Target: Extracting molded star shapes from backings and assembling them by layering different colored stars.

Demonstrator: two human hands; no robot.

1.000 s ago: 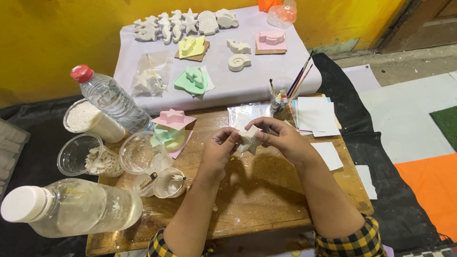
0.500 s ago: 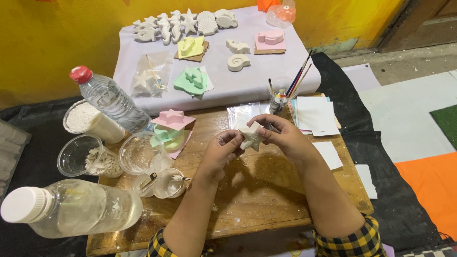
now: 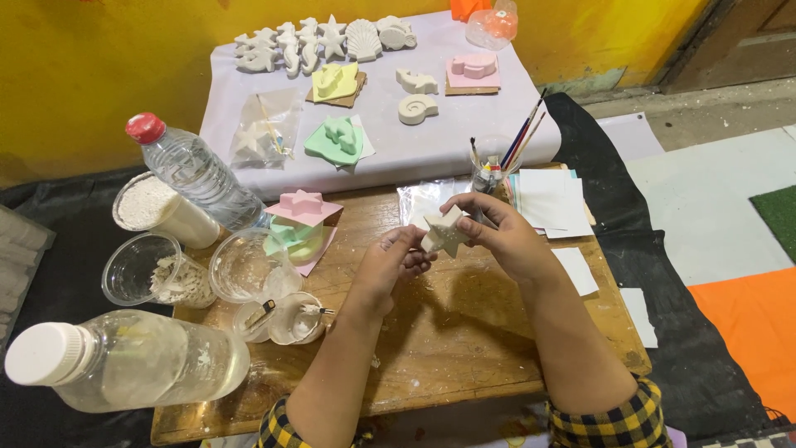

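Head view looks down on a small white star-shaped plaster cast (image 3: 445,233), held in the air above the middle of the scratched wooden tabletop (image 3: 464,332), a little nearer its far edge than its near one. The right hand (image 3: 504,235) has its grip closed on the star, thumb beneath and fingers curled over the top points; the left hand (image 3: 390,264) has its fingertips pinched against the star's left points, the fingers nearly shut, so both hands bear on the same piece. Plaster of this kind looks brittle, and my judgement is that the thin points are the weak spot: a squeeze or twist with the two hands working against each other could snap a tip, and a slip would drop the star onto the hard wood, where it might chip. The surface seems dusty with white powder, which may make the hold less sure. Just beyond the hands, near the far edge, stands a clear cup of paintbrushes (image 3: 491,170) that an elbow or wrist could tip. Toward the left edge sit a pink star-shaped mould on stacked coloured moulds (image 3: 302,217), clear plastic cups (image 3: 245,267) with white residue and an upright clear water bottle with a red cap (image 3: 195,172); a clear bottle with a white cap (image 3: 133,362) lies on its side at the near left corner.
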